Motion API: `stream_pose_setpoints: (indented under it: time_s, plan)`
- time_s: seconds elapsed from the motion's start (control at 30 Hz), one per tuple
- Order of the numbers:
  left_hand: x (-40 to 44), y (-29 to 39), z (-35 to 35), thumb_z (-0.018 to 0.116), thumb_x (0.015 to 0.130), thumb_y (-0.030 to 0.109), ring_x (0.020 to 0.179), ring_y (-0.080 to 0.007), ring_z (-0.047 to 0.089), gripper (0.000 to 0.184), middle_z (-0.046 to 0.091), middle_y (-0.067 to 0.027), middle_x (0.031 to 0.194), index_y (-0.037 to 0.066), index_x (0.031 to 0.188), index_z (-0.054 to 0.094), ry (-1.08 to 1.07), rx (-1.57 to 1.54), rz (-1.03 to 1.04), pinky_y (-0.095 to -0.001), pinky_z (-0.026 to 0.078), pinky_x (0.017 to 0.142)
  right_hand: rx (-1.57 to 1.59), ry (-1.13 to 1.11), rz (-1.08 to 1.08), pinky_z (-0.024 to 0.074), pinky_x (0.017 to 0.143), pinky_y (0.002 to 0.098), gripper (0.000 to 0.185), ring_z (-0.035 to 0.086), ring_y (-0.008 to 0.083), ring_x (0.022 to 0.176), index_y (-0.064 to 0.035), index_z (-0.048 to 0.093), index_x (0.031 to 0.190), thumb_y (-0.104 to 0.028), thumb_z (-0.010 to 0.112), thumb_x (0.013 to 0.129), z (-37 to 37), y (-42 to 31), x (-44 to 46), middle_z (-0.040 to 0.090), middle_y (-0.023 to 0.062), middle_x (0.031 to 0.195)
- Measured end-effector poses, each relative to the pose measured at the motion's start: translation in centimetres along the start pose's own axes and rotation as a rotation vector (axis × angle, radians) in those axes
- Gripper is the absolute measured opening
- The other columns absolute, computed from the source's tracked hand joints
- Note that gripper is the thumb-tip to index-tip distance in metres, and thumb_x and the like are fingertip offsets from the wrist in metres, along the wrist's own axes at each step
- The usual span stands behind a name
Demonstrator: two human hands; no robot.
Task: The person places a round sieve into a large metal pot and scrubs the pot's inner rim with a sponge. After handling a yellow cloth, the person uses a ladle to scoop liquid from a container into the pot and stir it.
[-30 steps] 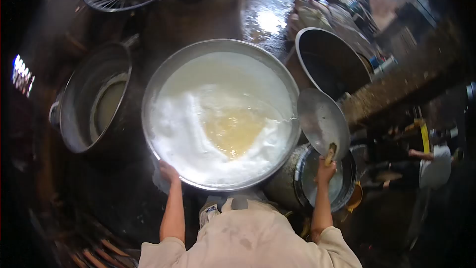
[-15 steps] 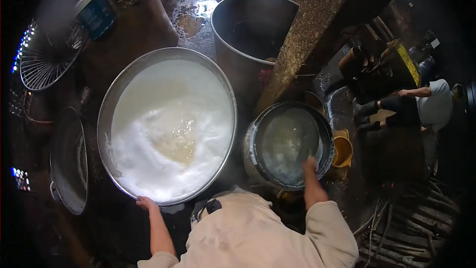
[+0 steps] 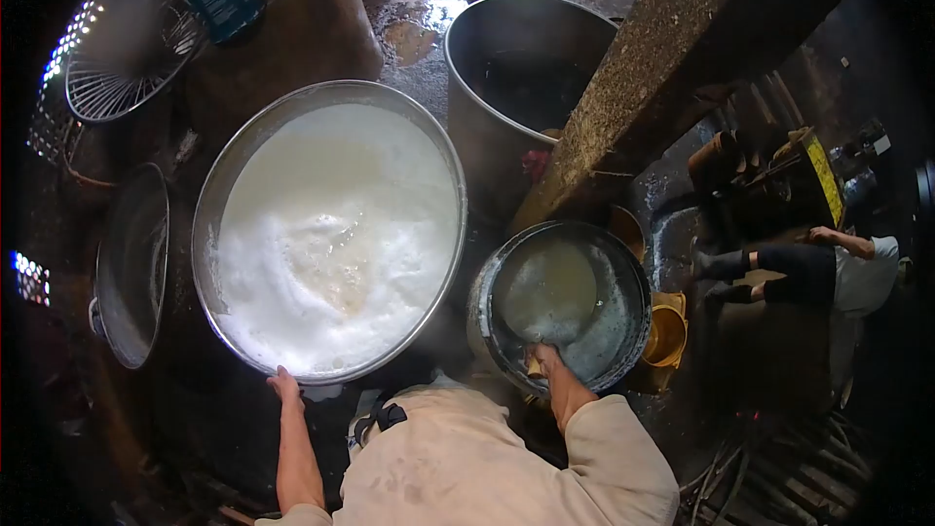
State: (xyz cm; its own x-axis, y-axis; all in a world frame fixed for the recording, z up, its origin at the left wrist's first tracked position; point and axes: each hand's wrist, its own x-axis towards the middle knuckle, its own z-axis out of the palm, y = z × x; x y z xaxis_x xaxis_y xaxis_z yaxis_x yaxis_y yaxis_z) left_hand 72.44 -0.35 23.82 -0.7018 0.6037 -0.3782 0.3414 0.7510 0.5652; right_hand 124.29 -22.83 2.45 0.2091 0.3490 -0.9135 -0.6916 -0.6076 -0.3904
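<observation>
A wide round metal pan (image 3: 450,263) holds milky liquid with thick white foam. My left hand (image 3: 283,385) is closed on its near rim. To the right stands a deep metal pot (image 3: 479,331) with cloudy, frothy liquid inside. My right hand (image 3: 547,360) is wrapped round the short wooden handle of a wide round ladle (image 3: 534,366), over the pot's near side. The ladle's bowl lies in the pot, and its outline is hard to make out against the liquid.
A tall metal vat (image 3: 458,88) stands behind, beside a slanting post (image 3: 633,88). A yellow bucket (image 3: 667,331) sits right of the pot. At left are a tilted pan (image 3: 131,273) and a blue bucket (image 3: 224,0). Another person (image 3: 862,273) stands at far right.
My right hand has moved left and toward me over the pot with the ladle. My left hand stays on the pan's rim. The view has shifted slightly.
</observation>
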Motion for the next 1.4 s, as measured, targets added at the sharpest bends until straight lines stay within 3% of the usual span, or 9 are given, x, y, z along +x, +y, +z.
stream_pose_setpoints:
  time_s: [0.27,0.37,0.5,0.7,0.8,0.9,1.03,1.3,1.4]
  plan:
    - [2.1,-1.7,0.4,0.043,0.086,0.032,0.108,-0.0363,0.046,0.052,0.041,-0.0295,0.119,-0.012,0.113,0.033,0.040,-0.080,0.020,-0.0428,0.039,0.087,-0.003,0.047,-0.061,0.0409,0.037,0.0312,0.009,0.046,0.0176,0.040,-0.0019,0.046,0.073,-0.001,0.055,0.072,-1.4,-5.0,-10.2,0.045,0.0060,0.052]
    - [3.6,-2.7,0.0,0.043,0.084,0.036,0.106,-0.0363,0.047,0.051,0.044,-0.0293,0.116,-0.010,0.107,0.042,0.060,0.086,0.067,-0.0426,0.038,0.085,-0.077,0.046,-0.037,0.0397,0.038,0.0302,0.011,0.045,0.0160,0.040,0.0005,0.047,0.079,0.000,0.056,0.073,-3.3,-5.7,-12.7,0.043,0.0044,0.050]
    - [9.3,-5.0,-0.6,0.044,0.083,0.043,0.102,-0.0366,0.049,0.057,0.050,-0.0257,0.109,-0.007,0.109,0.045,0.171,-0.288,0.194,-0.0414,0.038,0.084,-0.053,0.007,0.039,0.0394,0.038,0.0304,0.012,0.045,0.0152,0.042,0.0010,0.047,0.081,0.001,0.056,0.075,-4.7,-6.4,-15.4,0.044,0.0048,0.054]
    - [15.0,-3.5,-0.7,0.039,0.086,0.043,0.097,-0.0283,0.052,0.054,0.053,-0.0202,0.108,-0.004,0.110,0.050,0.064,-0.510,0.237,-0.0357,0.040,0.083,-0.171,0.033,0.056,0.0401,0.040,0.0301,0.011,0.047,0.0151,0.047,-0.0003,0.047,0.081,0.003,0.056,0.077,-2.1,-9.5,-24.0,0.048,0.0062,0.061]
    - [17.8,-3.4,-1.2,0.039,0.088,0.039,0.093,-0.0321,0.055,0.051,0.056,-0.0218,0.104,-0.005,0.110,0.050,-0.057,-0.622,0.172,-0.0374,0.042,0.082,-0.279,0.008,0.025,0.0404,0.040,0.0299,0.010,0.047,0.0154,0.046,0.0001,0.047,0.080,0.003,0.056,0.076,1.1,-10.7,-26.8,0.048,0.0066,0.060]
    - [22.7,-6.0,3.4,0.034,0.090,0.042,0.092,-0.0355,0.056,0.052,0.057,-0.0231,0.104,-0.003,0.109,0.051,0.082,-0.601,0.241,-0.0402,0.043,0.080,-0.390,0.001,-0.020,0.0406,0.040,0.0300,0.008,0.047,0.0161,0.043,0.0007,0.048,0.078,0.002,0.056,0.076,4.2,-10.7,-28.6,0.048,0.0064,0.058]
    - [15.0,-1.8,-0.4,0.028,0.092,0.042,0.091,-0.0414,0.054,0.054,0.056,-0.0257,0.102,-0.004,0.101,0.053,0.215,-0.028,0.157,-0.0470,0.043,0.076,-0.443,-0.119,0.002,0.0406,0.040,0.0269,0.007,0.049,0.0141,0.048,-0.0007,0.049,0.075,0.001,0.056,0.076,10.8,-10.1,-29.2,0.052,0.0077,0.065]
    - [13.0,-3.0,-0.8,0.030,0.092,0.038,0.084,-0.0448,0.053,0.046,0.057,-0.0281,0.092,-0.004,0.097,0.049,0.318,-0.049,0.259,-0.0483,0.042,0.073,-0.346,-0.347,0.019,0.0408,0.042,0.0288,0.009,0.046,0.0139,0.046,-0.0020,0.049,0.074,-0.002,0.058,0.076,27.9,-4.6,-24.8,0.045,0.0037,0.057]
    - [10.5,-0.9,-2.8,0.031,0.092,0.034,0.085,-0.0441,0.053,0.042,0.056,-0.0291,0.091,-0.004,0.092,0.049,0.247,-0.117,0.179,-0.0482,0.042,0.071,-0.318,-0.429,0.044,0.0408,0.042,0.0286,0.006,0.045,0.0138,0.046,-0.0016,0.049,0.075,-0.002,0.054,0.077,33.9,-2.3,-21.8,0.044,0.0034,0.057]
